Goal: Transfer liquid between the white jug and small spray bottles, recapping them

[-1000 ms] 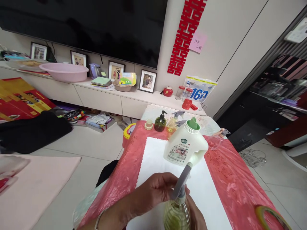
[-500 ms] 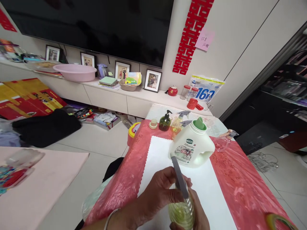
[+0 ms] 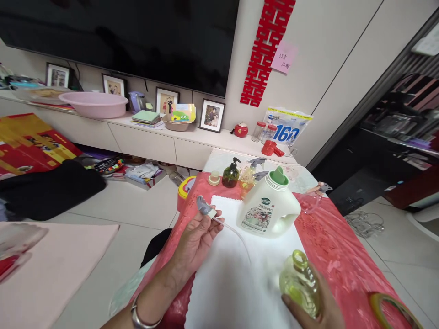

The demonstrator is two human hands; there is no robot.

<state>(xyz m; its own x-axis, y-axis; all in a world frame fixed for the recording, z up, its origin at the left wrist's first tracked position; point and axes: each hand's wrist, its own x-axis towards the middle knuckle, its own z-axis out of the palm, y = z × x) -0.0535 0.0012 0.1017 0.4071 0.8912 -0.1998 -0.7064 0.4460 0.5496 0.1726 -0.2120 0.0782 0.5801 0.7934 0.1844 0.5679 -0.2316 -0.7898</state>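
My left hand (image 3: 200, 233) is closed on a grey spray nozzle (image 3: 205, 207), held above the white mat (image 3: 226, 283). From the nozzle a thin clear dip tube (image 3: 240, 237) curves down to the right. My right hand (image 3: 317, 301) is wrapped around a ribbed yellow-green bottle (image 3: 299, 283) whose neck is uncovered, with some liquid low inside. Beyond the hands stands a large pale green detergent jug (image 3: 269, 208) without its cap, its green spout showing. A round cream cap (image 3: 214, 177) lies behind, beside a dark green pump bottle (image 3: 231, 173).
An amber spray bottle (image 3: 247, 180) stands behind the jug, and a clear pink spray bottle (image 3: 310, 201) is to its right. A roll of tape (image 3: 380, 304) lies at lower right on the red plastic cover (image 3: 339, 246). A pink-topped table (image 3: 68, 260) is at left.
The spray nozzle has come off the bottle. My left hand has carried it up and left with its tube, while my right hand has moved right with the bottle.
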